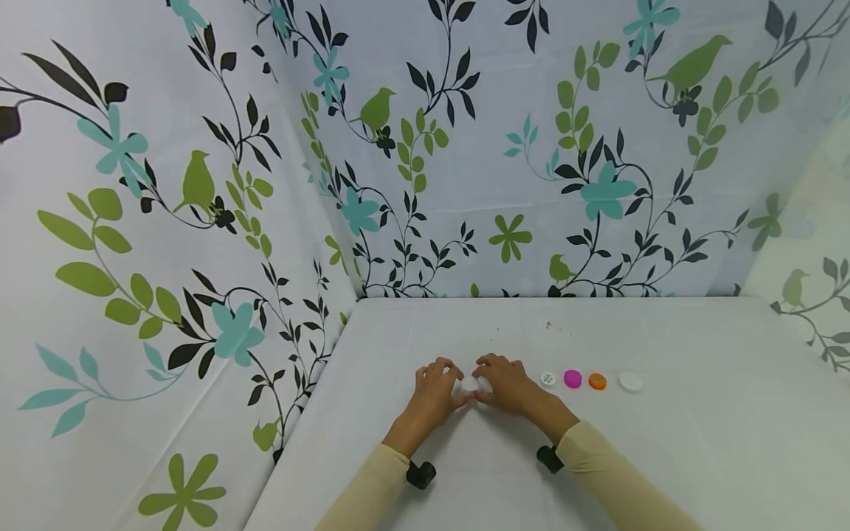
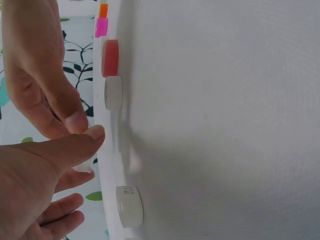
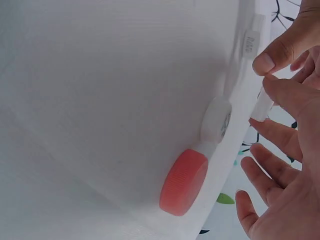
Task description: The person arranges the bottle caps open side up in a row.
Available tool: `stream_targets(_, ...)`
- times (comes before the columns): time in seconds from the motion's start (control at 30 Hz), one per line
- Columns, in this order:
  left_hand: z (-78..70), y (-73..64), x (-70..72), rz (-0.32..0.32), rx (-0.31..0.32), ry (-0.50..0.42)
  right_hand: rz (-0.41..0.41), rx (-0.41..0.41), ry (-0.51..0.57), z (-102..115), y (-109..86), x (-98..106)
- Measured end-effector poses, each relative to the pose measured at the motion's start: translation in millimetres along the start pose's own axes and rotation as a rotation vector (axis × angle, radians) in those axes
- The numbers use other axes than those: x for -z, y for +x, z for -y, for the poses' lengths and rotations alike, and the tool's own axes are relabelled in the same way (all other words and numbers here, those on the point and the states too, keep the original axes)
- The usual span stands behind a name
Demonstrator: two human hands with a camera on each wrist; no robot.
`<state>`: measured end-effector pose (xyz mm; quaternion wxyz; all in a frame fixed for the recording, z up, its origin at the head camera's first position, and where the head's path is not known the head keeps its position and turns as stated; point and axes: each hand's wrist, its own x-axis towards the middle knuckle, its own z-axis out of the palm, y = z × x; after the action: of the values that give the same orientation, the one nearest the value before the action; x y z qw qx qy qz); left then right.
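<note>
Head view: white cap [image 1: 470, 383] between hands [image 1: 434, 389] [image 1: 506, 386]

Your left hand [image 1: 432, 391] and right hand [image 1: 508, 387] cover much of the translucent white piece [image 1: 470, 383] they pinch, so you cannot tell its full shape. In the head view, your right hand hides the red cap [image 3: 184, 182]. Right of that hand, the marks on the small white cap [image 1: 547, 379] and orange cap [image 1: 597, 381] are too tiny to read. Near your left hand, print on another white cap [image 2: 130, 207] is blurred. Your sleeves [image 1: 368, 487] run off the bottom edge.
</note>
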<state>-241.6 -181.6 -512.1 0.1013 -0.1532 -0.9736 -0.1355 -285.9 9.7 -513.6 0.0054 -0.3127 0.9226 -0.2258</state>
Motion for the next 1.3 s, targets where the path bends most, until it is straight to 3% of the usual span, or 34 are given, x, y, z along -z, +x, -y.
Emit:
stream_targets(0.33, -1.5, 0.9, -2.1, -0.096, 0.036, 0.014, -0.036, -0.042, 0.037, 11.0, 3.1, 2.0)
stream_targets(0.6, -1.6, 1.1, -5.0, -0.126, 0.040, -0.001, -0.039, -0.035, 0.082, 18.7, 3.2, 5.5)
stream_targets(1.0, 3.7, -0.3, 1.5, -0.037, 0.034, -0.080, -0.043, 0.054, 0.121, 17.9, -1.0, 9.4)
stream_targets(1.3, 10.2, -4.4, 0.7, 0.001, 0.027, -0.120, 0.022, 0.033, 0.075, 11.6, -2.2, 3.9)
